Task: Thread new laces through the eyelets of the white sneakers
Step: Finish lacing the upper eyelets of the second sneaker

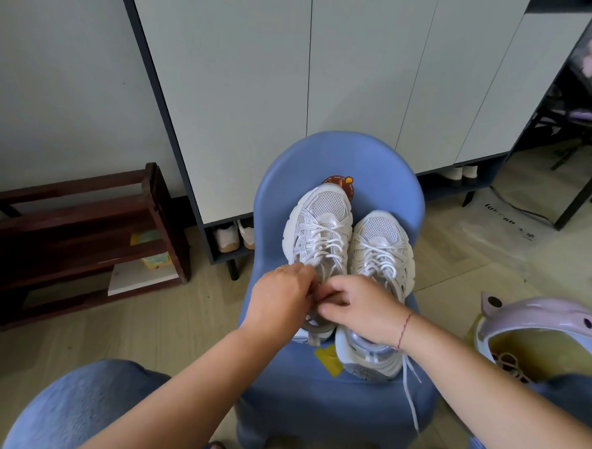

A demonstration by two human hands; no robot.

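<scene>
Two white sneakers stand side by side on a small blue chair [331,399], toes pointing away from me. The left sneaker [322,222] and the right sneaker [381,248] both carry white laces crossed through their eyelets. My left hand [281,298] and my right hand [359,307] meet over the top of the left sneaker's tongue, fingers curled and pinching its lace [324,241] ends, which are hidden between the fingers. A loose white lace end [411,395] from the right sneaker hangs over the chair's front edge.
A lilac bin [538,319] with old laces inside sits at my right. A dark wooden shoe rack [84,225] stands at the left, a white cabinet [328,73] behind the chair, with shoes under it. My denim-clad knees flank the chair.
</scene>
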